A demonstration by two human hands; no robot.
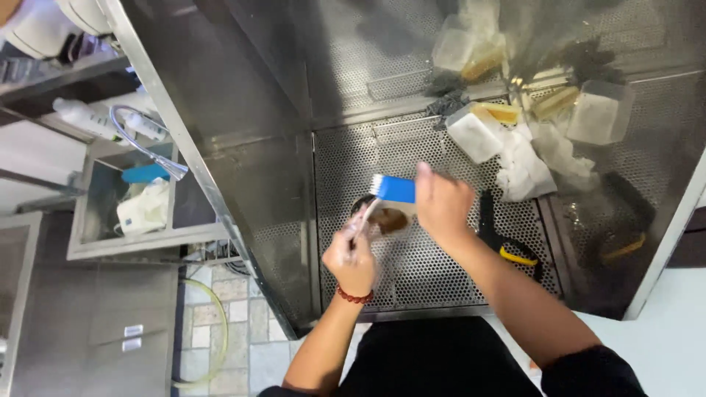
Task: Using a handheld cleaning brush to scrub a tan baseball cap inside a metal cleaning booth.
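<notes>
My right hand (441,202) grips a blue brush (393,188) with white bristles at its left end, held over a perforated steel tray (426,272). Just below it, my left hand (351,257), with a red bead bracelet on the wrist, is closed around a thin pale stick-like tool (365,218) and a small brown piece (390,219) beside a dark round rim. The brush sits right above the brown piece; motion blur hides whether they touch.
White containers (476,134), crumpled white cloths (523,170) and a yellow sponge (501,112) lie at the back of the tray. A black-and-yellow tool (507,246) lies to the right. A sink (129,202) with a spray hose (147,147) stands to the left.
</notes>
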